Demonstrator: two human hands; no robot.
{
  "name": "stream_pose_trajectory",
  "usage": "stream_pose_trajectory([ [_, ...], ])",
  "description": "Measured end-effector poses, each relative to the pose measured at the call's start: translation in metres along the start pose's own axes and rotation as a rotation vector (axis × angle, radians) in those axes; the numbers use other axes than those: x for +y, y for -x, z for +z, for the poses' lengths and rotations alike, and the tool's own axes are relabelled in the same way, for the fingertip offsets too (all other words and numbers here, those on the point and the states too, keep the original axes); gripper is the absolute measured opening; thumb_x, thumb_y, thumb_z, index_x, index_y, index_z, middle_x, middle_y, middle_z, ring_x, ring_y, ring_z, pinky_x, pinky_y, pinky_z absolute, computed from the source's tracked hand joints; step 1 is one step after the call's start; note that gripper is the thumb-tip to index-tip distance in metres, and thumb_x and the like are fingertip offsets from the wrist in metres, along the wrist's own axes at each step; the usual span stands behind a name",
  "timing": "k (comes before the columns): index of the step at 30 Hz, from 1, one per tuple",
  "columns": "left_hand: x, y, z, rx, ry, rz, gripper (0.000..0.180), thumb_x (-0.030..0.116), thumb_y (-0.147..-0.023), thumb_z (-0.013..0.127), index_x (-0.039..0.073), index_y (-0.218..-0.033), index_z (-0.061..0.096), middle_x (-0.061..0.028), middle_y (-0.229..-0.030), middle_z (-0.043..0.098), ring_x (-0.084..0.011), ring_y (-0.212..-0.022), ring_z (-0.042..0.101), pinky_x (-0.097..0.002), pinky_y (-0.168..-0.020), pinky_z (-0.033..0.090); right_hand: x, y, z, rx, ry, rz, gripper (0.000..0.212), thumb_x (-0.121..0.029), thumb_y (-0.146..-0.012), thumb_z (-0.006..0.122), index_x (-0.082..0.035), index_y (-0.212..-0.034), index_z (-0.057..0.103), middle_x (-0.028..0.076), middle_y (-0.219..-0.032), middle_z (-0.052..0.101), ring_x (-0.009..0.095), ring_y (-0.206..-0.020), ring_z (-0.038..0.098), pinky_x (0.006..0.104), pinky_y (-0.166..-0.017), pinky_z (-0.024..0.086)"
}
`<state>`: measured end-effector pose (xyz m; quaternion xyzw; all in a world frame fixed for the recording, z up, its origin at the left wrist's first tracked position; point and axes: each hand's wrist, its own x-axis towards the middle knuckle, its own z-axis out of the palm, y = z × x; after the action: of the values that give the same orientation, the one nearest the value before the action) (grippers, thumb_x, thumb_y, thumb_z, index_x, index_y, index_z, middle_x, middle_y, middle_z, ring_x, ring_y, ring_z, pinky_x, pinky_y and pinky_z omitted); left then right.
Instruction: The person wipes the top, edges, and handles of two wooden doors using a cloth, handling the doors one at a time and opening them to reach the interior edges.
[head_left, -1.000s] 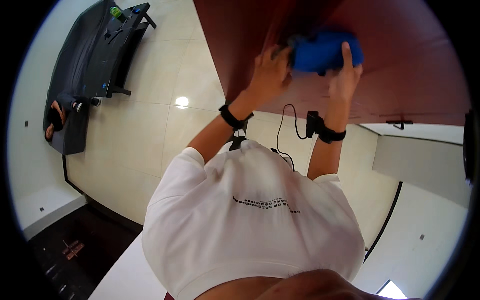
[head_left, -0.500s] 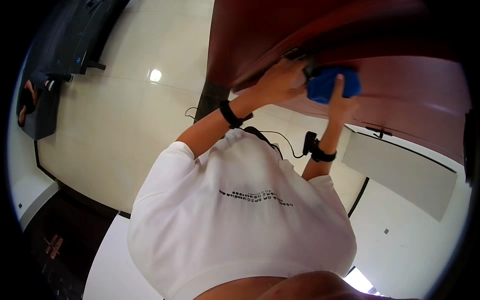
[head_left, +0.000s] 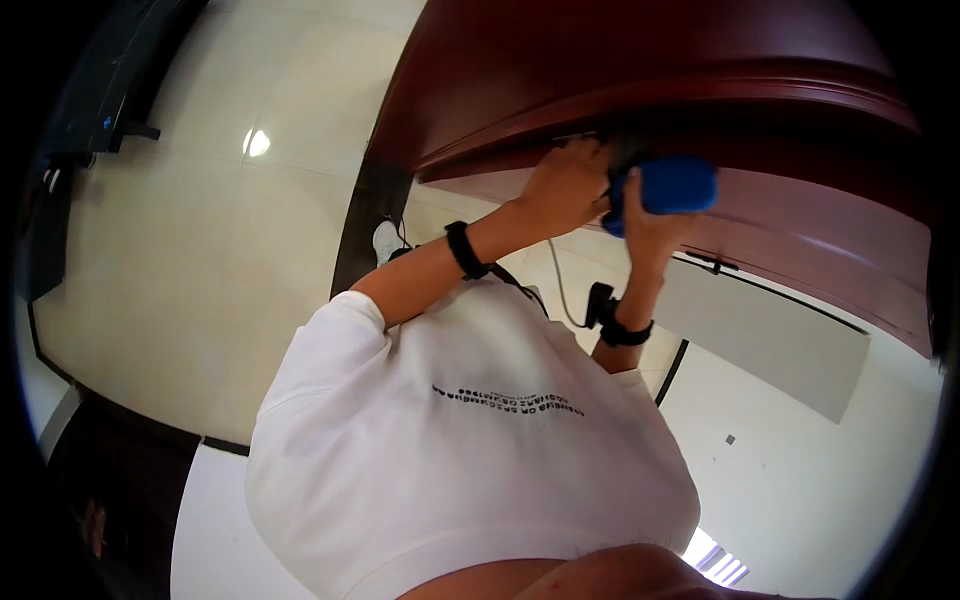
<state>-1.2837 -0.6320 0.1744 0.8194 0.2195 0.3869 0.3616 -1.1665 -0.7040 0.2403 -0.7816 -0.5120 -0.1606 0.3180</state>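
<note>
A blue folded cloth (head_left: 680, 185) is held in my right hand (head_left: 652, 228), the thumb laid along its near side. It presses close to a red-brown wooden door (head_left: 800, 215), beside a dark, blurred fitting (head_left: 628, 150) that looks like a handle. Just left of the cloth, my left hand (head_left: 565, 188) has its fingers bent over the door's edge by that fitting. What those fingers grip is hidden from above. Black bands circle both my wrists, and a small black device sits on the right one.
Pale tiled floor (head_left: 290, 210) stretches to the left, with a dark strip (head_left: 375, 205) at the doorway. A black piece of furniture (head_left: 125, 85) stands at the far left. A cable (head_left: 556, 280) hangs between my arms. A grey panel (head_left: 770, 335) is at right.
The view has shifted a little to the right. My right hand has turned the blue cloth, so its thumb is now on the cloth's left side. My left hand stays by the fitting.
</note>
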Motion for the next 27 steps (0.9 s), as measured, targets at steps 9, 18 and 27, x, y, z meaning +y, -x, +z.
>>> stream_pose_trajectory([
  [9, 0.008, 0.002, 0.006, 0.093, 0.128, -0.097, 0.073, 0.01, -0.073, 0.069, -0.01, -0.135, 0.037, -0.0294, -0.124, 0.049, -0.0434, -0.114, 0.048, -0.0465, -0.097, 0.043, -0.006, 0.01, -0.029, -0.145, -0.038, 0.163, 0.05, -0.03, -0.073, 0.085, 0.006, -0.1, 0.065, 0.019, -0.091, 0.068, 0.029, -0.081, 0.067, 0.0389, -0.077, 0.052],
  [18, -0.006, 0.009, -0.037, -0.015, 0.236, -0.163, 0.069, 0.01, -0.079, 0.064, -0.008, -0.138, 0.034, -0.0332, -0.119, 0.05, -0.0456, -0.112, 0.05, -0.049, -0.098, 0.042, -0.051, -0.02, -0.039, -0.372, -0.176, 0.198, 0.039, -0.027, -0.073, 0.085, 0.003, -0.089, 0.068, 0.014, -0.082, 0.071, 0.025, -0.074, 0.068, 0.0362, -0.072, 0.053],
  [27, -0.026, 0.057, 0.006, -0.135, 0.08, -0.399, 0.054, 0.007, -0.078, 0.064, -0.008, -0.126, 0.044, -0.0293, -0.113, 0.055, -0.0461, -0.096, 0.058, -0.0486, -0.082, 0.05, 0.047, 0.036, 0.042, -0.68, 0.082, 0.13, 0.04, -0.033, -0.077, 0.08, 0.005, -0.079, 0.066, 0.016, -0.073, 0.068, 0.024, -0.063, 0.065, 0.0378, -0.065, 0.051],
])
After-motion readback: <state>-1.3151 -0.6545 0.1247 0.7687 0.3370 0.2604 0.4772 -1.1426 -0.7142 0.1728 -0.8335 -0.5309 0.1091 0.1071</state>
